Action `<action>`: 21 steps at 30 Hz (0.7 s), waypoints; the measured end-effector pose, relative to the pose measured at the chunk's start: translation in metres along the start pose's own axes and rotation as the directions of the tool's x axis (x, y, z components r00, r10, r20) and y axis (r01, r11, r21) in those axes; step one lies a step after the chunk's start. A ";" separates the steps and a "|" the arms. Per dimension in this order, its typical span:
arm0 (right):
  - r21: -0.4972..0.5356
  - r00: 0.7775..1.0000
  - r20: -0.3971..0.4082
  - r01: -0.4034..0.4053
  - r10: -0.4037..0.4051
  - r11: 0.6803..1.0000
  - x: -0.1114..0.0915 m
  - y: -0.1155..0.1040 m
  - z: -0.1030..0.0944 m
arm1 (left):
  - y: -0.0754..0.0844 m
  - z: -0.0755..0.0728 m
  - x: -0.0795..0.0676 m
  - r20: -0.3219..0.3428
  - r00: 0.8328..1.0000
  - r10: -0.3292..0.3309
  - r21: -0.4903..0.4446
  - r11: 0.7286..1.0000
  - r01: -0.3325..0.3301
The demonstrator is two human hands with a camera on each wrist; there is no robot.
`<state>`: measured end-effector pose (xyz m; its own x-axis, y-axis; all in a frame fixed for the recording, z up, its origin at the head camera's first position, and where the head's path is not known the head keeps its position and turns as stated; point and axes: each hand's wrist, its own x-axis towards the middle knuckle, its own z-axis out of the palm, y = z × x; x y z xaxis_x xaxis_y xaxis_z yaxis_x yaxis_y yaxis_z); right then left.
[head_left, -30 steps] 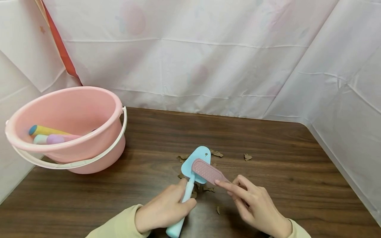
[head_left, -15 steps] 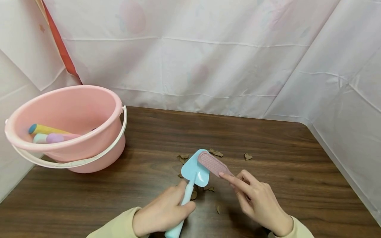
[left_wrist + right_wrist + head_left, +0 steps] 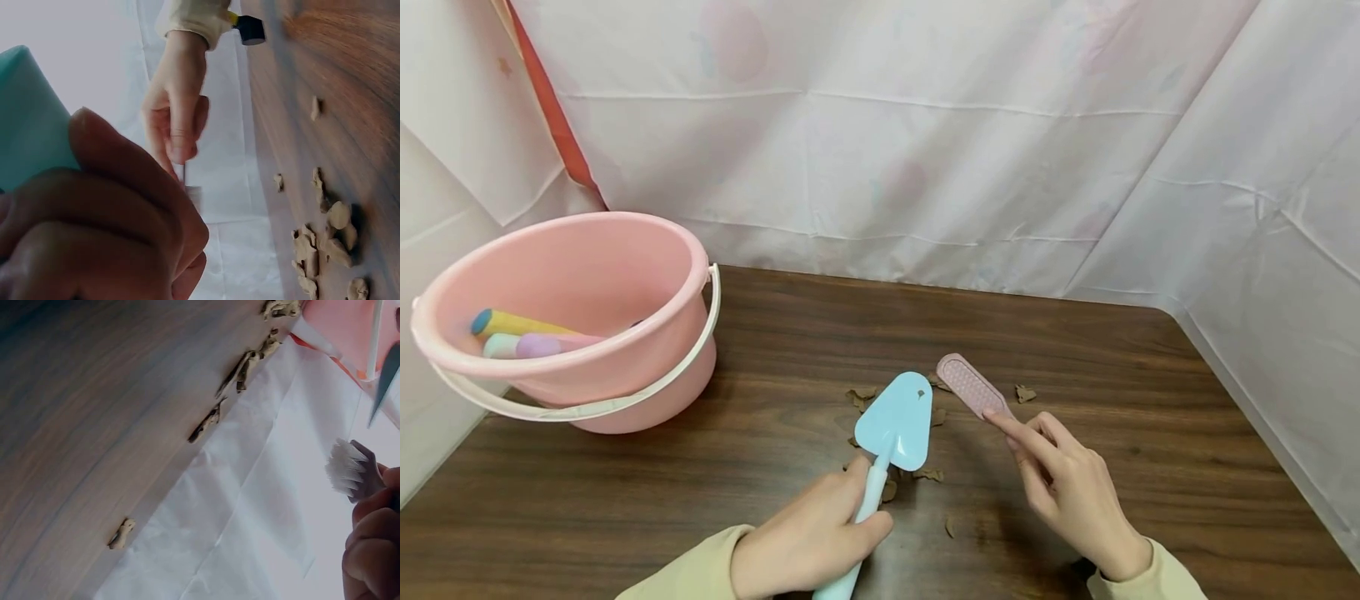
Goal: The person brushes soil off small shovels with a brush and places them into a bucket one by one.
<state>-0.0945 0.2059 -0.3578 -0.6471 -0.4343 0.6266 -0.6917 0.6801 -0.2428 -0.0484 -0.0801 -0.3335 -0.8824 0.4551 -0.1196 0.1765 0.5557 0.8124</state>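
My left hand (image 3: 812, 529) grips the pale handle of a light blue trowel (image 3: 891, 425), its blade pointing away over the table and a small brown spot near the tip. In my right hand (image 3: 1075, 492) is a small pink brush (image 3: 972, 387), pinched near its handle end, with the index finger along its back. White bristles (image 3: 345, 467) show on its underside in the right wrist view. The brush is apart from the blade, to its right. Dry brown flakes (image 3: 337, 215) lie on the table under and around the trowel, some hidden by it.
A pink bucket (image 3: 688, 371) with a white handle stands at the left, holding several coloured tool handles (image 3: 538, 344). A black-headed thing with a yellow part (image 3: 251, 30) lies by the right sleeve. White cloth (image 3: 880, 167) hangs behind and along the sides.
The brush has moved off the trowel's blade, up and to the right, together with my right hand. The trowel and left hand have barely shifted.
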 end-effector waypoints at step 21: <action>0.035 0.968 0.066 0.239 -0.241 0.970 -0.001 -0.034 0.002 | 0.001 0.001 0.004 -0.011 1.000 -0.018 0.007 1.000 0.018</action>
<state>-0.0710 0.1815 -0.3518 -0.4811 -0.6235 0.6162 -0.8371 0.5355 -0.1117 -0.0509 -0.0771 -0.3342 -0.8903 0.4372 -0.1277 0.1637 0.5689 0.8059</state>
